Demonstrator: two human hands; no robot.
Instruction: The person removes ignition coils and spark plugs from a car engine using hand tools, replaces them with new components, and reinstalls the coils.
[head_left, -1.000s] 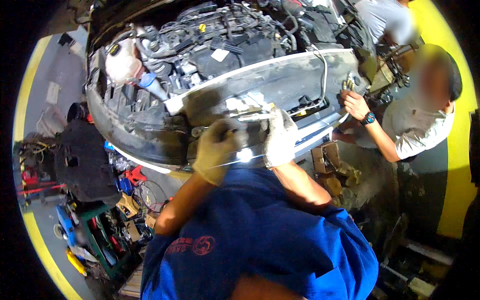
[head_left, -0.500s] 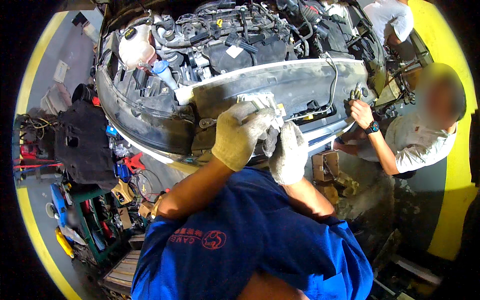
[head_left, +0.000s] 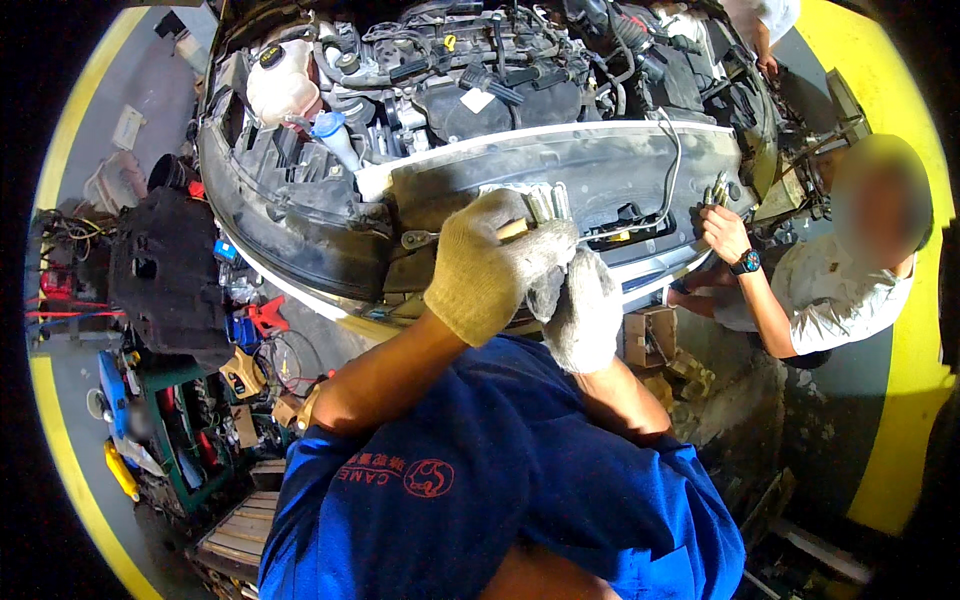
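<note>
In front of the open engine bay [head_left: 470, 90], both my hands wear pale knit work gloves and meet over the car's front panel. My left hand [head_left: 485, 262] is closed around a silvery, ridged metal piece [head_left: 548, 203] that sticks out past its fingers. A small tan piece [head_left: 513, 229] shows beside the thumb side of that glove. My right hand [head_left: 582, 312] is closed just right of the left, its fingertips against the left glove. What the right fingers pinch is hidden. A ratchet wrench [head_left: 416, 240] lies on the panel to the left.
At the right a co-worker's hand [head_left: 725, 230], with a dark watch, holds small metal parts at the panel. A grey hose [head_left: 672, 165] curves over the panel. Black trim [head_left: 170, 275] and a tool cart [head_left: 190, 430] stand left; a cardboard box [head_left: 650, 335] sits right.
My left hand has turned slightly, so the ridged silvery piece now stands more upright and the tan piece shows. My right hand has shifted a little lower. The view has moved slightly.
</note>
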